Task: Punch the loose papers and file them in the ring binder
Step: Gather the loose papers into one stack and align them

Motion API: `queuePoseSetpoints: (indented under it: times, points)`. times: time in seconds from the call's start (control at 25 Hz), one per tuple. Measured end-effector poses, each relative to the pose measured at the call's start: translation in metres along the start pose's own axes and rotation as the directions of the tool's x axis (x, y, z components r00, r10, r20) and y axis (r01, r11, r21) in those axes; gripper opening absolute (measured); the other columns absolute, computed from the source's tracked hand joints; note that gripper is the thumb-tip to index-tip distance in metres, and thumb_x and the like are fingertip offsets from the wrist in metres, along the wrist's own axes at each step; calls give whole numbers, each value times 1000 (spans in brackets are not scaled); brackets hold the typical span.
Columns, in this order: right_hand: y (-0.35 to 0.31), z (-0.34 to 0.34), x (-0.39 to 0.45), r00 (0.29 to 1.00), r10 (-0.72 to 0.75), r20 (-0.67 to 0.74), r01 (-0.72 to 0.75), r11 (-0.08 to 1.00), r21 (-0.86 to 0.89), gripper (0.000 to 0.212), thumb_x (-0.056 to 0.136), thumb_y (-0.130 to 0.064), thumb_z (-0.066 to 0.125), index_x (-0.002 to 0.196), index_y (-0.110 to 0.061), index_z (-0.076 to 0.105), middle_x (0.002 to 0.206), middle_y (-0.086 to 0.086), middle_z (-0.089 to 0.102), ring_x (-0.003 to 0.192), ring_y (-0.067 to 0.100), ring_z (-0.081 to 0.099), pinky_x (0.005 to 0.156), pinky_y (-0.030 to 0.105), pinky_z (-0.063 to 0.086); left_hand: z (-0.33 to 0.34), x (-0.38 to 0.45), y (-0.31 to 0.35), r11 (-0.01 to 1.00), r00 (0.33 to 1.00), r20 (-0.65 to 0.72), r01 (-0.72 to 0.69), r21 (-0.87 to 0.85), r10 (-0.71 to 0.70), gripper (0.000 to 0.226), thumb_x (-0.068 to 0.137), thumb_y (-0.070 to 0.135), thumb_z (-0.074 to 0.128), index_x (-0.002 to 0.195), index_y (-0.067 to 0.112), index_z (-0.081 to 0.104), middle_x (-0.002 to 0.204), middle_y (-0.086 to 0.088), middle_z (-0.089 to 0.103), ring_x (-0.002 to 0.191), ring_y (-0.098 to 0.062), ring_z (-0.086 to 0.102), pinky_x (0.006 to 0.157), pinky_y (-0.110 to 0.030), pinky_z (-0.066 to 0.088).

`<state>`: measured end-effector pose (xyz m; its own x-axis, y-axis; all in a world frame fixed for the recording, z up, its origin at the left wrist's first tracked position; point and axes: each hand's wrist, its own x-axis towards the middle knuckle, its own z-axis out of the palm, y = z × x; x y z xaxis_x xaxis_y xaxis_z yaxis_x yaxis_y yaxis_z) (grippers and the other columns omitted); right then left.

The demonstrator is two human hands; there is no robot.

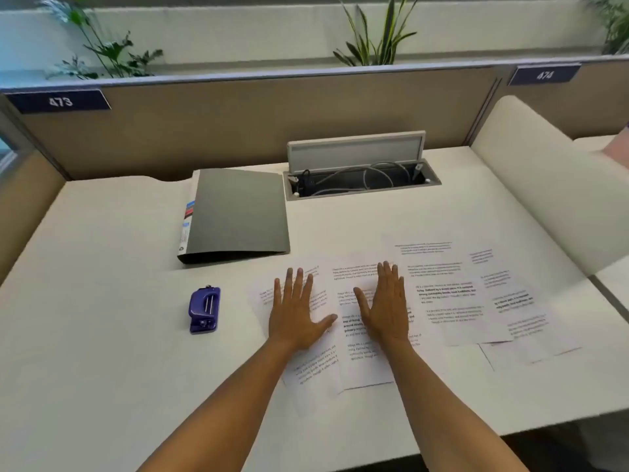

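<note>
Head view looks down on a white desk [102,352] that fills most of the frame, backed by a tan partition [238,124] carrying number plates reading 473 [60,102] and 474 [544,75], with green plants [377,35] rising behind it. A second, curved white surface [544,185] bulges in at the right side. Set into the desk near the partition is an open cable tray [360,183] with its grey lid [355,149] tipped up and wires coiled inside.

Loose papers [452,301] are fanned across the middle and right of the desk, printed sheets overlapping one another at slight angles, lying flat. A grey ring binder [238,212] lies closed to the left of the cable tray, beyond the papers, its spine with a coloured label facing left; its near right corner comes close to the far edge of the leftmost sheets.

Two bare forearms reach in from the bottom edge. The left hand [294,311] is spread flat, palm down, fingers extended and thumb splayed to the right, pressing on the leftmost sheets. The right hand [386,304] lies just beside it, likewise flat and palm down, fingers together and thumb angled left, resting on the adjacent sheet. Neither hand grips anything; both only touch the paper.

A small blue hole punch [204,310] sits on the bare desk to the left of the papers, apart from both hands.
</note>
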<state>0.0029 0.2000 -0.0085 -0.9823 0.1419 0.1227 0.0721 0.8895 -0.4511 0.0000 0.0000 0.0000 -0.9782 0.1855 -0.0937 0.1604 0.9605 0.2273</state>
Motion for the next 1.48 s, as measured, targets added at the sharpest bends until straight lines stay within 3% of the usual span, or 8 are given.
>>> queuePoseSetpoints:
  times: [0.16, 0.28, 0.4, 0.56, 0.92, 1.2, 1.36, 1.48]
  points:
    - [10, -3, -18, 990, 132, 52, -136, 986, 96, 81, 97, -55, 45, 157, -7, 19, 165, 7, 17, 154, 22, 5, 125, 33, -2, 20, -8, 7, 999, 979, 205, 19, -37, -11, 136, 52, 101, 6, 157, 17, -16, 163, -2, -26, 147, -22, -31, 119, -52, -19]
    - [23, -13, -23, 975, 222, -1, -221, 971, 91, 72, 95, -41, 59, 150, -4, 32, 158, 14, 28, 148, 32, 22, 123, 43, 18, 22, -3, 8, 996, 966, 257, 36, -79, -14, 137, 56, 101, 23, 155, 17, -20, 161, 0, -30, 147, -22, -33, 118, -54, -19]
    - [32, -29, -16, 925, 380, -9, -379, 924, 44, 73, 85, -39, 73, 140, -4, 40, 145, 18, 37, 132, 37, 38, 108, 47, 34, 22, -2, 8, 994, 961, 277, 35, -107, -4, 135, 61, 97, 35, 155, 18, -21, 161, 1, -32, 146, -21, -34, 117, -55, -20]
    - [39, -38, -1, 839, 536, 93, -535, 844, -39, 89, 73, -46, 82, 139, -4, 38, 140, 18, 41, 129, 37, 41, 105, 48, 35, 21, -2, 8, 992, 961, 278, 38, -121, -3, 134, 63, 97, 37, 155, 18, -22, 160, 2, -33, 145, -21, -36, 116, -55, -22]
    - [34, -43, 19, 745, 650, 149, -623, 758, -193, 93, 67, -49, 85, 133, -3, 39, 132, 18, 56, 129, 37, 46, 104, 45, 34, 19, -3, 9, 989, 961, 276, 39, -146, 3, 134, 62, 97, 37, 155, 19, -22, 160, 3, -34, 144, -20, -37, 116, -56, -21]
    - [27, -56, 12, 820, 560, 118, -559, 828, -40, 70, 69, -35, 88, 121, -4, 54, 123, 15, 57, 113, 36, 58, 90, 44, 49, 21, -2, 7, 986, 964, 265, 46, -160, -2, 135, 62, 97, 38, 155, 19, -21, 161, 3, -33, 145, -19, -36, 116, -55, -21]
    - [28, -67, 2, 885, 463, 60, -466, 874, 140, 21, 96, -20, 58, 114, -9, 60, 111, 12, 69, 84, 30, 61, 69, 32, 44, 18, -1, 8, 987, 966, 260, 47, -156, -4, 136, 61, 97, 39, 156, 19, -19, 162, 2, -30, 146, -21, -35, 115, -57, -23]
    - [29, -75, -2, 913, 408, -22, -389, 883, 263, 16, 99, -17, 54, 109, -9, 63, 103, 11, 70, 78, 26, 56, 64, 30, 39, 6, 5, 10, 966, 956, 292, 111, -232, -40, 138, 61, 95, 45, 157, 15, -13, 164, -2, -24, 147, -21, -32, 115, -54, -25]
